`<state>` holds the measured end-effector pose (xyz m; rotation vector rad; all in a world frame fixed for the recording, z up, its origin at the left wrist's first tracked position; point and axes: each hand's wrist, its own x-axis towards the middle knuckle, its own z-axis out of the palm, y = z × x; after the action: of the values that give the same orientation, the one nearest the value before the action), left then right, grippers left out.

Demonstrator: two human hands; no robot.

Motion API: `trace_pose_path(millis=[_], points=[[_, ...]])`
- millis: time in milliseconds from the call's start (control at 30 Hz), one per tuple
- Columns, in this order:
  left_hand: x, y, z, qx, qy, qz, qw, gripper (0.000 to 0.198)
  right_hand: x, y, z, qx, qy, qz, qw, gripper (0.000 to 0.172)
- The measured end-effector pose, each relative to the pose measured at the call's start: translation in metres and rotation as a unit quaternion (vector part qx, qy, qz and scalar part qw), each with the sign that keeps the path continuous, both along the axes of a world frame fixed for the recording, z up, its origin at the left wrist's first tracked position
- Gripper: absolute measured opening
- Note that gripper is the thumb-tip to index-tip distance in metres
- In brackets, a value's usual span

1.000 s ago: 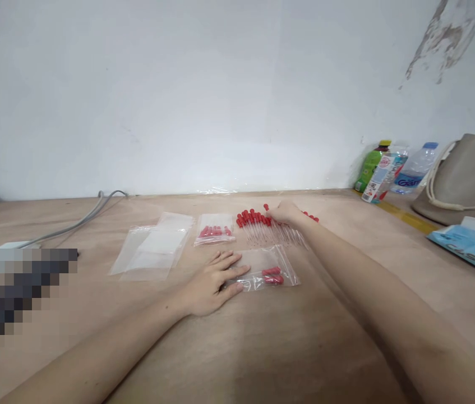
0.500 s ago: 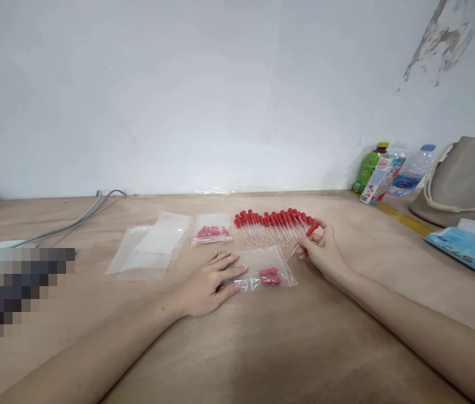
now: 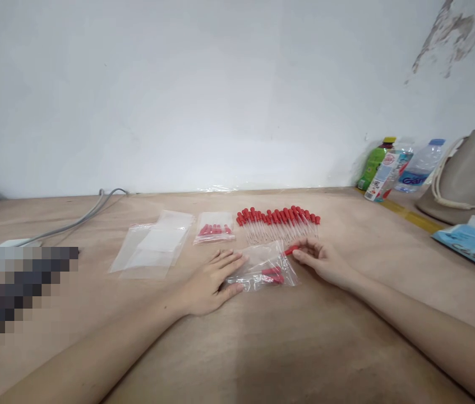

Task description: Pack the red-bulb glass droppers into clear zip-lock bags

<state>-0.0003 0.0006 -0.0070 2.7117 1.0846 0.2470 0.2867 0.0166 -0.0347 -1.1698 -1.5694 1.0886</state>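
A clear plastic bag (image 3: pixel 262 264) lies on the wooden table (image 3: pixel 262 348) with a few red-capped droppers inside. My left hand (image 3: pixel 210 283) rests on the bag's left end, thumb and fingers pressing it down. My right hand (image 3: pixel 321 261) pinches one red-capped dropper (image 3: pixel 291 251) at the bag's right opening, its glass tip pointing into the bag. Behind them lies a row of several loose red-capped droppers (image 3: pixel 277 220).
A filled small bag of droppers (image 3: pixel 215 229) and a stack of empty clear bags (image 3: pixel 153 247) lie to the left. A grey cable (image 3: pixel 81 216) runs at far left. Bottles (image 3: pixel 384 165), a beige bag (image 3: pixel 468 179) and a blue packet (image 3: pixel 473 244) sit at right.
My right hand left the row with one dropper, drew back towards me, and now brings it to the bag's opening. My left hand stayed on the bag.
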Motion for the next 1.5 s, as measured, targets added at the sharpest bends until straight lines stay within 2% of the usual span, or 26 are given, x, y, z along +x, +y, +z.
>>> trace_pose_path(millis=[100, 200, 267, 400, 500, 733, 867, 933, 1000, 1067, 1133, 1200, 1333, 1433, 1500], points=[[0.001, 0.001, 0.000, 0.001, 0.006, 0.002, 1.000, 0.055, -0.002, 0.000, 0.005, 0.062, -0.090, 0.052, 0.993, 0.025], [0.001, 0.001, -0.001, 0.009, -0.003, -0.004, 1.000, 0.054, -0.012, 0.001, 0.009, 0.108, -0.124, 0.089, 0.982, 0.022], [0.001, 0.001, -0.001, 0.012, -0.011, -0.009, 1.000, 0.053, -0.018, 0.003, 0.008, 0.091, -0.112, 0.090, 0.985, 0.025], [0.000, 0.001, -0.001, 0.009, -0.010, -0.004, 1.000, 0.055, -0.023, 0.008, 0.003, -0.001, -0.054, 0.028, 0.998, 0.030], [-0.001, 0.001, -0.002, 0.012, -0.015, -0.003, 1.000, 0.055, -0.022, 0.008, 0.002, -0.016, -0.049, -0.003, 0.999, 0.030], [-0.001, 0.002, -0.002, 0.012, -0.009, -0.010, 1.000, 0.051, -0.012, 0.003, 0.011, 0.024, -0.115, 0.115, 0.986, 0.020], [0.000, 0.002, -0.002, 0.007, 0.007, -0.014, 1.000, 0.050, 0.000, 0.011, 0.023, -0.021, -0.154, 0.154, 0.976, 0.021], [0.000, 0.003, -0.003, 0.006, 0.010, -0.017, 1.000, 0.050, 0.004, 0.022, 0.031, -0.022, -0.194, 0.108, 0.975, 0.022], [0.000, 0.004, -0.004, 0.005, 0.011, -0.023, 1.000, 0.050, 0.003, 0.037, 0.039, 0.024, -0.259, 0.007, 0.966, 0.019], [0.000, 0.004, -0.004, 0.004, 0.012, -0.027, 1.000, 0.049, -0.005, 0.053, 0.043, 0.074, -0.339, -0.099, 0.933, 0.016], [0.000, 0.004, -0.004, 0.004, 0.014, -0.027, 1.000, 0.049, -0.018, 0.069, 0.045, 0.078, -0.406, -0.155, 0.898, 0.016], [0.000, 0.003, -0.004, 0.003, 0.017, -0.027, 0.999, 0.049, -0.033, 0.081, 0.043, 0.056, -0.437, -0.171, 0.881, 0.018], [0.000, 0.002, -0.004, -0.002, 0.022, -0.026, 0.999, 0.050, -0.055, 0.099, 0.038, 0.013, -0.457, -0.191, 0.869, 0.021], [0.001, 0.002, -0.003, -0.004, 0.016, -0.025, 1.000, 0.050, -0.061, 0.108, 0.038, -0.010, -0.457, -0.194, 0.868, 0.026], [0.001, 0.002, -0.003, -0.003, 0.011, -0.027, 1.000, 0.050, -0.060, 0.111, 0.041, -0.016, -0.449, -0.189, 0.873, 0.023]])
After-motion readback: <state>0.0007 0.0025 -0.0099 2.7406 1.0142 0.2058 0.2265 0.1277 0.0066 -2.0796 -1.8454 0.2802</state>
